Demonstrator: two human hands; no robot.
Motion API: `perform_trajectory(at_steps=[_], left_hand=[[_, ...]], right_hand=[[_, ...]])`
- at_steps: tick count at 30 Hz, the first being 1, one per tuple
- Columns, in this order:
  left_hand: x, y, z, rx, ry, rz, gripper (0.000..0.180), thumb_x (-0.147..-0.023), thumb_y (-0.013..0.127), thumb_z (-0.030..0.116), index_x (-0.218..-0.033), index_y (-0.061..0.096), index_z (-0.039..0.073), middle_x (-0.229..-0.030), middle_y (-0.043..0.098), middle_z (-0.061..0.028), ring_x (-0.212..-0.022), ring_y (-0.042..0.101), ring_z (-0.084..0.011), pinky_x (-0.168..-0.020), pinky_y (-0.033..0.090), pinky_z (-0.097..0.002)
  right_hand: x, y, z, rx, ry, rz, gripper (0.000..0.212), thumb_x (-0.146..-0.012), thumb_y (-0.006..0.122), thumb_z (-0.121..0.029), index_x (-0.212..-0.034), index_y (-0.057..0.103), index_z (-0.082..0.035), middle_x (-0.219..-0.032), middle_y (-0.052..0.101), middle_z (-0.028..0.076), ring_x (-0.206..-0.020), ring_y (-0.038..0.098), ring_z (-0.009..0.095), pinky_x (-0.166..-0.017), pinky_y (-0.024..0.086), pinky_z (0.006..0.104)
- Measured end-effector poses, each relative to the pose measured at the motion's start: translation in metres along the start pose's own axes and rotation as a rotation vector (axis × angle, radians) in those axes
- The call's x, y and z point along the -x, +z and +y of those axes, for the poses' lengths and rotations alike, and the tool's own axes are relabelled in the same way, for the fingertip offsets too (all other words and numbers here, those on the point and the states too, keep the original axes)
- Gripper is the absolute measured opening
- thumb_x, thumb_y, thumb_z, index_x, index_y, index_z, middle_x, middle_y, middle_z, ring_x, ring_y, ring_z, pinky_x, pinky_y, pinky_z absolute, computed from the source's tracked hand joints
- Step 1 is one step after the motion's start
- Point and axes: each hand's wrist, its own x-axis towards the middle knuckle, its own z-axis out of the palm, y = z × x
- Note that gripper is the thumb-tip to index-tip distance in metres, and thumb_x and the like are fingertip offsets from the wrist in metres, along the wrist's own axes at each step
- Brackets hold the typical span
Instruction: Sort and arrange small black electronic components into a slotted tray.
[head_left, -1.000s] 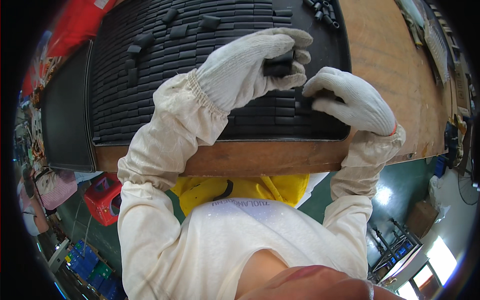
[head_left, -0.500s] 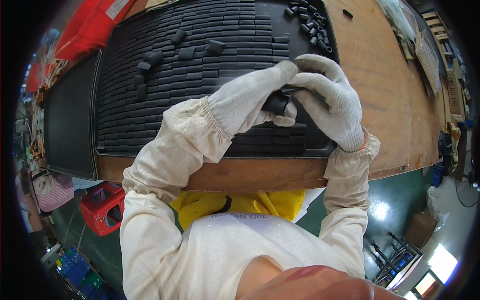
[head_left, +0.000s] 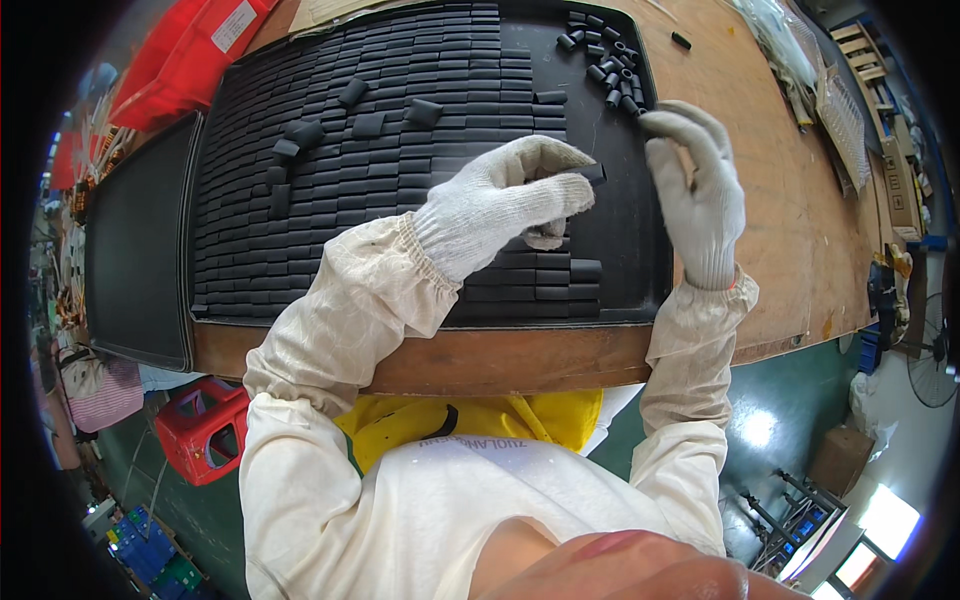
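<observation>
Both my hands wear white knit gloves. Over the black tray, my left hand pinches a short black tube between thumb and forefinger, its other fingers curled below. My right hand is at the tray's right edge, fingers bent and thumb apart, with nothing visible in it. Its fingertips are close to a pile of small loose black tubes in the tray's far right corner; whether they touch one I cannot tell. Close rows of black tubes cover most of the tray, several wider pieces lying on top.
The tray lies on a wooden table. A second black tray adjoins it at left, with a red bin behind. One tube lies on the wood at far right. A red stool stands below the table's left side.
My hands were together over the tray around a dark tube. Now they are apart: my right hand has moved right toward the loose pile, and my left stays over the tray with a tube.
</observation>
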Motion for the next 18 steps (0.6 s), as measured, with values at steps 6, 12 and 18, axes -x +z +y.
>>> perform_trajectory(at_steps=[6, 12, 18], left_hand=[[0.002, 0.002, 0.000, 0.067, 0.026, 0.012, 0.029, -0.096, 0.070, 0.019, -0.121, 0.064, 0.005, -0.083, 0.060, -0.0009, -0.068, 0.055, -0.0056, -0.056, 0.048, -0.0227], [0.003, 0.003, 0.002, 0.008, 0.011, -0.031, 0.033, -0.096, 0.070, 0.017, -0.126, 0.064, 0.005, -0.084, 0.061, 0.0005, -0.068, 0.056, -0.0050, -0.057, 0.049, -0.0216], [0.007, 0.011, 0.008, -0.067, -0.070, -0.094, 0.034, -0.095, 0.070, 0.016, -0.126, 0.064, 0.004, -0.085, 0.061, 0.0008, -0.071, 0.058, -0.0056, -0.062, 0.052, -0.0228]], right_hand=[[0.001, 0.016, 0.034, 0.375, 0.065, 0.132, 0.023, -0.087, 0.076, -0.021, -0.108, 0.073, -0.014, -0.119, 0.066, 0.011, -0.113, 0.062, 0.028, -0.098, 0.048, 0.0371], [0.001, 0.025, 0.048, 0.511, 0.054, 0.005, 0.036, -0.086, 0.076, -0.031, -0.118, 0.069, -0.016, -0.127, 0.062, 0.012, -0.121, 0.056, 0.033, -0.103, 0.042, 0.0443], [-0.001, 0.029, 0.055, 0.539, 0.076, -0.033, 0.032, -0.086, 0.075, -0.033, -0.112, 0.070, -0.014, -0.129, 0.060, 0.014, -0.122, 0.055, 0.035, -0.103, 0.041, 0.0478]])
